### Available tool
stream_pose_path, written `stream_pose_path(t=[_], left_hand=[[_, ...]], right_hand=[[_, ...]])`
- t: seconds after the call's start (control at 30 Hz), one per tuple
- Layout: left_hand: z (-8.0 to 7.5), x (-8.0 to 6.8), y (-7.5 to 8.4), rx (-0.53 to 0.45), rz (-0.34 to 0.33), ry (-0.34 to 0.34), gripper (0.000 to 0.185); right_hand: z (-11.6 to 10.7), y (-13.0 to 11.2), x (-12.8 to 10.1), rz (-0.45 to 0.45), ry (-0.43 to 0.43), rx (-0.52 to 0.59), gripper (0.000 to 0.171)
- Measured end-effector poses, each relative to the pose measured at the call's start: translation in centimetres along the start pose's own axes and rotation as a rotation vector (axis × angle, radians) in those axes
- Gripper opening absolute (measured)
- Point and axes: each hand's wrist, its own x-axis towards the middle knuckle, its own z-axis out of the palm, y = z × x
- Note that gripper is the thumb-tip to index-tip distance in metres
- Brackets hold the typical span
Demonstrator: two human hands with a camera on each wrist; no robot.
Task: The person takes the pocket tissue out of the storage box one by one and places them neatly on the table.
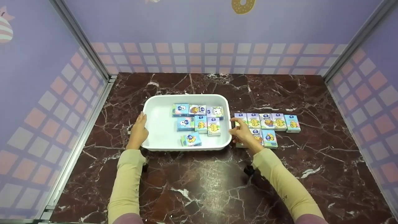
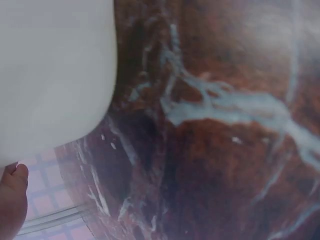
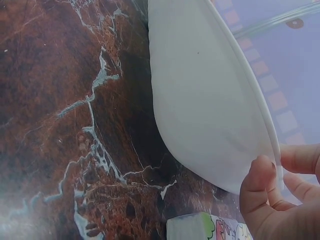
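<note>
A white rectangular tray (image 1: 161,124) sits on the dark marble table (image 1: 199,186) with several small colourful packets (image 1: 199,123) inside. My left hand (image 1: 138,129) rests against the tray's left wall, its fingers fairly straight. In the left wrist view a fingertip (image 2: 12,200) shows beside the tray's outer wall (image 2: 50,75). My right hand (image 1: 244,132) is at the tray's right side. There its thumb and fingers (image 3: 280,200) pinch the tray's rim (image 3: 250,80).
Several more packets (image 1: 273,123) lie in rows on the table just right of the tray, partly under my right hand; one packet (image 3: 200,227) shows in the right wrist view. Purple walls with metal corner posts (image 1: 80,40) close in the table on three sides.
</note>
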Motion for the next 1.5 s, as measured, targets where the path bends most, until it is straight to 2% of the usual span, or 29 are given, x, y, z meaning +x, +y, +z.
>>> stream_pose_path(t=[0.2,0.53,0.67,0.73,0.9,0.97,1.0,1.13,1.23,1.3,1.4,1.5], left_hand=[[0.0,0.1,-0.2,-0.020,0.019,0.022,0.057],[0.1,0.0,-0.3,-0.049,0.005,0.030,0.057],[0.2,0.0,-0.3,-0.052,0.001,0.030,0.057],[0.2,0.0,-0.4,-0.055,0.003,0.038,0.056],[0.3,-0.1,-0.4,-0.054,0.009,0.053,0.055],[0.4,-0.1,-0.5,-0.051,0.010,0.050,0.054],[0.4,-0.2,-0.5,-0.051,0.011,0.048,0.054],[0.5,-0.2,-0.4,-0.061,0.007,0.047,0.053],[0.5,-0.2,-0.4,-0.069,0.007,0.052,0.053],[0.5,-0.2,-0.4,-0.073,0.007,0.055,0.054],[0.5,-0.1,-0.5,-0.079,0.011,0.062,0.054],[0.6,-0.1,-0.6,-0.078,0.015,0.072,0.054]], right_hand=[[0.0,0.0,0.2,0.007,0.005,-0.002,0.052],[0.1,0.0,0.2,0.000,0.021,-0.033,0.051],[0.0,-0.3,0.2,-0.011,0.028,-0.086,0.050],[0.0,-0.4,0.2,-0.061,0.046,-0.177,0.048],[0.6,-1.3,0.0,-0.290,0.169,-0.556,0.040],[1.3,-1.9,-0.2,-0.359,0.205,-0.638,0.039],[1.7,-2.2,-0.3,-0.376,0.205,-0.640,0.039],[3.5,-3.6,-0.7,-0.345,0.093,-0.511,0.044],[4.7,-4.4,-0.6,-0.215,-0.026,-0.329,0.051],[5.3,-4.8,-0.4,-0.122,-0.068,-0.226,0.055],[6.0,-4.8,0.3,-0.003,-0.073,-0.106,0.063],[6.4,-4.5,1.1,0.061,-0.049,-0.025,0.068]])
